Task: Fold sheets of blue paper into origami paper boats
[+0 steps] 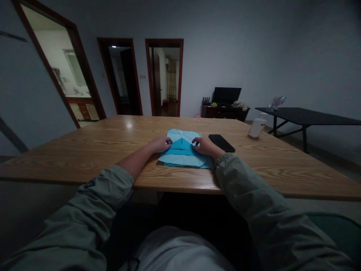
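Note:
A folded sheet of blue paper (183, 160) lies on the wooden table in front of me, with pale and brighter blue layers, crease lines and a pointed flap in its middle. A short dark mark shows near the flap's tip. My left hand (161, 144) is at the left side of the flap, fingers bent and closed on the paper. On the other side, my right hand (204, 146) has its thumb and fingers pinched at the flap's right end. The lower part of the sheet lies towards me, its near edge slightly raised.
A black phone (222, 143) lies on the wooden table (98, 158) just right of the paper. Further right stands a translucent bottle (257, 127). Beyond are a black table (310, 114) and a low cabinet (225, 112) with a dark screen (227, 95).

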A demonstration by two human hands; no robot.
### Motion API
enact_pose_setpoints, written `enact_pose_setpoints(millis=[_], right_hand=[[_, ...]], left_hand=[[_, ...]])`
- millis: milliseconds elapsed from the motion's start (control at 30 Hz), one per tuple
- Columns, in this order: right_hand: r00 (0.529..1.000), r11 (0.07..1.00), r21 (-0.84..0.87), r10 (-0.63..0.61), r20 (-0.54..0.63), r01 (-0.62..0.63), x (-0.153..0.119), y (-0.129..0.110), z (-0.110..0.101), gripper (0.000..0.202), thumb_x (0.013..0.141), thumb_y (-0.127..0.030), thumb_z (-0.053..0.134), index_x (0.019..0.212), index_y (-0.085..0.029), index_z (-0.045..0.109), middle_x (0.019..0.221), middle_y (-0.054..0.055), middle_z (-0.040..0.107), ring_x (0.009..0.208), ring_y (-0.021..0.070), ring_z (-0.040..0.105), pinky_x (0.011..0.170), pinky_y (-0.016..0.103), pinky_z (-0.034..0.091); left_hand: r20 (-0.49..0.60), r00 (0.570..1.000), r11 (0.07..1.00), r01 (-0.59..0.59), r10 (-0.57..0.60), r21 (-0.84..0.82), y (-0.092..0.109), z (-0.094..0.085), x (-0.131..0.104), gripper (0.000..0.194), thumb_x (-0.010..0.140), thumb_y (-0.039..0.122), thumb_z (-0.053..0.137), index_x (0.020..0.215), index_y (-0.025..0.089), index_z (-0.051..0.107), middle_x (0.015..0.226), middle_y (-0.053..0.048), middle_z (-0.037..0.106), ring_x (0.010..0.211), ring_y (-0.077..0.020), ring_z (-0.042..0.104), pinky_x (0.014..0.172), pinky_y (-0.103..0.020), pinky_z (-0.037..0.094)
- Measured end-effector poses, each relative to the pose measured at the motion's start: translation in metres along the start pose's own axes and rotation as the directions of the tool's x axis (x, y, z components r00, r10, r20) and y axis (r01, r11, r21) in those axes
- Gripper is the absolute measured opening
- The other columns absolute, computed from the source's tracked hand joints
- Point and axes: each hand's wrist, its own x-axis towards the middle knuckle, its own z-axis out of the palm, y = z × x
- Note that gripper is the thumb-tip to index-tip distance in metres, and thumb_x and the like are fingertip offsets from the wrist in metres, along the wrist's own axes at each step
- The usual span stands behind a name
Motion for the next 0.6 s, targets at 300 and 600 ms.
enact_pose_setpoints(millis=[300,600], right_hand=[[1.000,0.993,-0.118,0.000,0.000,0.000,0.003,-0.012,0.004,0.034,0.093,-0.043,0.059,0.116,-0.020,0.068,0.110,0.012,0.067,0.096,0.0252,0.063,0.080,0.029,0.046],[0.988,0.984,0.111,0.134,0.079,-0.143,0.012,-0.017,-0.002,0.061,0.076,-0.057,0.076,0.116,-0.012,0.065,0.100,0.011,0.069,0.084,0.0235,0.063,0.065,0.026,0.045]], left_hand=[[0.024,0.998,0.997,0.065,-0.066,0.039,0.025,0.005,0.007,0.052,0.078,0.055,0.062,0.117,0.021,0.067,0.112,-0.011,0.069,0.099,-0.0267,0.064,0.083,-0.033,0.047],[0.107,0.981,0.921,0.189,-0.161,-0.340,0.025,-0.003,0.018,0.070,0.059,0.046,0.083,0.117,0.012,0.064,0.111,-0.015,0.068,0.095,-0.0270,0.065,0.077,-0.033,0.049]])
